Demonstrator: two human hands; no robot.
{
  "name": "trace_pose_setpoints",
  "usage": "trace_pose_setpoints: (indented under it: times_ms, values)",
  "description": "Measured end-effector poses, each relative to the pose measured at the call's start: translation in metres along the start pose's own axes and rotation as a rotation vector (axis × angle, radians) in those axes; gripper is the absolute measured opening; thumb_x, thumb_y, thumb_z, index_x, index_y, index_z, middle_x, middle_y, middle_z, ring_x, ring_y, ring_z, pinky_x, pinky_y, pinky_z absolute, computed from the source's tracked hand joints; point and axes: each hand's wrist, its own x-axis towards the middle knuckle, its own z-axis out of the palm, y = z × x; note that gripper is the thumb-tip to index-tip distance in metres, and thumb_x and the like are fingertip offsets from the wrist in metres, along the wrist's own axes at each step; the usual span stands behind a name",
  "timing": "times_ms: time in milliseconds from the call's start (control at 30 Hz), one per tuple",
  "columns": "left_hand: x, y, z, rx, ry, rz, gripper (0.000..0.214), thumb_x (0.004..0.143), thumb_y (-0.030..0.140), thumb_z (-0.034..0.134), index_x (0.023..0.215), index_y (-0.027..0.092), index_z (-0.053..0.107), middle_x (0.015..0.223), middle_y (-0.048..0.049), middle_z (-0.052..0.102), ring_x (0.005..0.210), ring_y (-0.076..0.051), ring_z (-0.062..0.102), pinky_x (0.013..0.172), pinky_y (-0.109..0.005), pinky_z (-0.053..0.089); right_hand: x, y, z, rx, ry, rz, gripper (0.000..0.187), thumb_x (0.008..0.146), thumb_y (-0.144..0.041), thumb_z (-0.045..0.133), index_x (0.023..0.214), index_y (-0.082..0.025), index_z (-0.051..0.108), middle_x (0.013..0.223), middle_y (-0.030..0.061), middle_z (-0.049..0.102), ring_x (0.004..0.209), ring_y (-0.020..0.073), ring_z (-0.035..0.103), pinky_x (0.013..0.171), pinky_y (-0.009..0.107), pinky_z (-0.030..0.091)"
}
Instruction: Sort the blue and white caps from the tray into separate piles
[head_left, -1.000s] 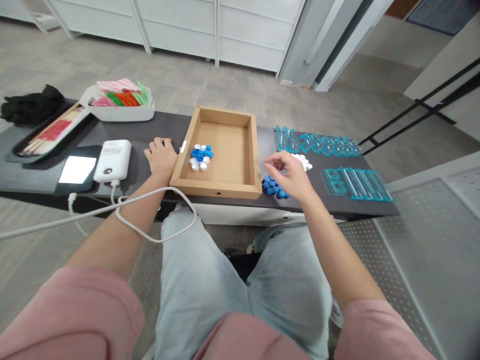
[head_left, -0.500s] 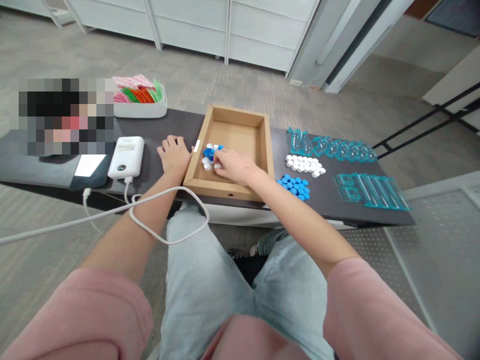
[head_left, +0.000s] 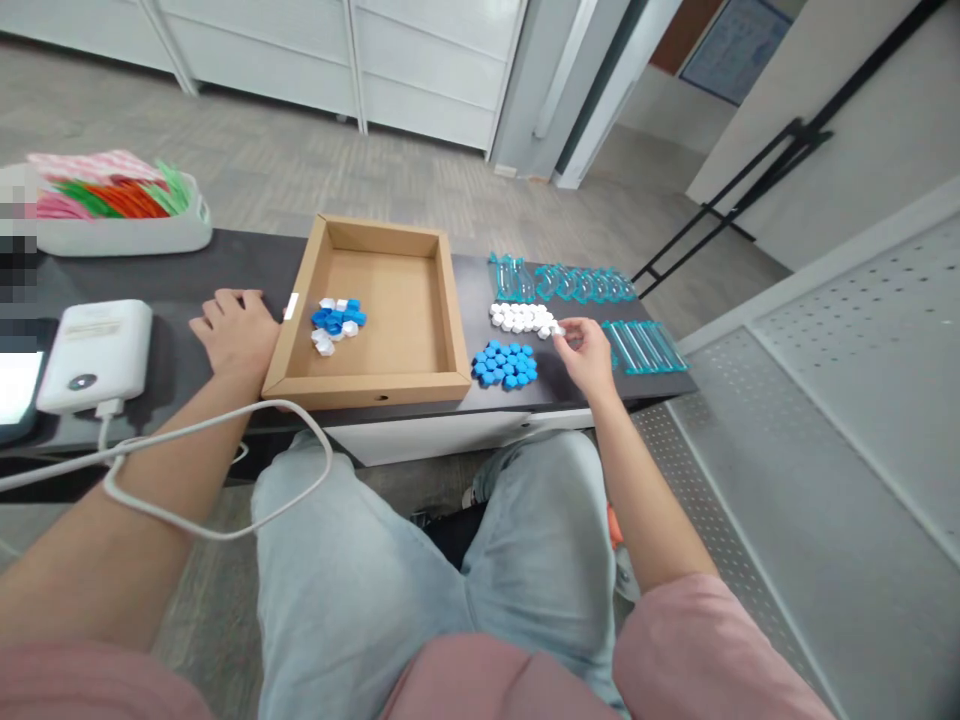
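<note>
My right hand [head_left: 587,352] is at the right end of a cluster of white caps [head_left: 521,318], thumb and fingertips pinched around a white piece there. Just nearer to me lies a group of blue caps [head_left: 505,364]. My left hand [head_left: 238,328] rests flat on the dark table with its fingers apart, beside the left wall of a shallow cardboard box [head_left: 375,392]. Inside that box, toward its left side, sits a small heap of mixed blue and white caps [head_left: 336,320].
Clear teal-edged plastic pieces [head_left: 585,283] line the back right, with clear tube-like pieces [head_left: 646,347] behind my right hand. On the left stand a white power bank [head_left: 101,350] and a white bin [head_left: 135,236] of colourful strips. A white cable [head_left: 217,415] loops over my left forearm.
My right hand has left the heap inside the box and moved right to the white caps. My left hand stays flat on the table. The head view has turned right.
</note>
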Motion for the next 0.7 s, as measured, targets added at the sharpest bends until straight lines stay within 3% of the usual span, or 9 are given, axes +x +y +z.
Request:
trace_pose_setpoints:
  times_ms: [100, 300, 467, 567, 700]
  values:
    - [0.003, -0.003, 0.002, -0.009, 0.005, 0.0, 0.072, 0.112, 0.028, 0.023, 0.164, -0.002, 0.064, 0.175, -0.0414, 0.052, 0.161, -0.055, 0.05, 0.129, -0.074, 0.041, -0.009, 0.027, 0.006, -0.055, -0.002, 0.068, 0.017, 0.094, -0.028, 0.071, 0.11, -0.024, 0.076, 0.116, 0.0127, 0.079, 0.086, 0.0253, 0.072, 0.093, 0.047, 0.067]
    - [0.005, -0.006, 0.006, -0.009, 0.034, -0.017, 0.072, 0.112, 0.032, 0.024, 0.163, 0.004, 0.066, 0.175, -0.0387, 0.055, 0.161, -0.054, 0.051, 0.129, -0.074, 0.042, -0.015, 0.043, 0.023, -0.047, 0.02, 0.045, 0.03, 0.094, -0.019, 0.068, 0.123, -0.025, 0.071, 0.128, 0.0145, 0.076, 0.1, 0.028, 0.076, 0.111, 0.053, 0.065]
    - [0.0, -0.002, 0.001, 0.015, 0.027, -0.021, 0.07, 0.111, 0.03, 0.026, 0.164, 0.004, 0.065, 0.174, -0.0385, 0.055, 0.162, -0.053, 0.05, 0.131, -0.072, 0.041, -0.019, 0.042, 0.021, -0.001, 0.012, 0.044, 0.031, 0.097, -0.017, 0.069, 0.127, -0.025, 0.07, 0.135, 0.0158, 0.073, 0.105, 0.0287, 0.079, 0.113, 0.052, 0.064]
    - [-0.001, 0.001, -0.003, 0.02, 0.003, -0.023, 0.074, 0.11, 0.029, 0.024, 0.164, -0.002, 0.063, 0.175, -0.0415, 0.052, 0.163, -0.055, 0.049, 0.131, -0.073, 0.04, -0.02, 0.036, 0.018, -0.033, -0.012, 0.032, 0.02, 0.096, -0.02, 0.073, 0.115, -0.025, 0.071, 0.124, 0.0144, 0.074, 0.107, 0.0317, 0.078, 0.115, 0.054, 0.062]
    - [-0.001, 0.0, -0.002, 0.017, 0.014, -0.022, 0.074, 0.111, 0.033, 0.024, 0.165, 0.001, 0.063, 0.176, -0.0406, 0.052, 0.163, -0.054, 0.049, 0.13, -0.073, 0.04, -0.021, 0.028, 0.016, -0.02, -0.063, 0.021, 0.009, 0.096, -0.022, 0.073, 0.104, -0.026, 0.072, 0.111, 0.0118, 0.078, 0.106, 0.0334, 0.077, 0.11, 0.053, 0.062]
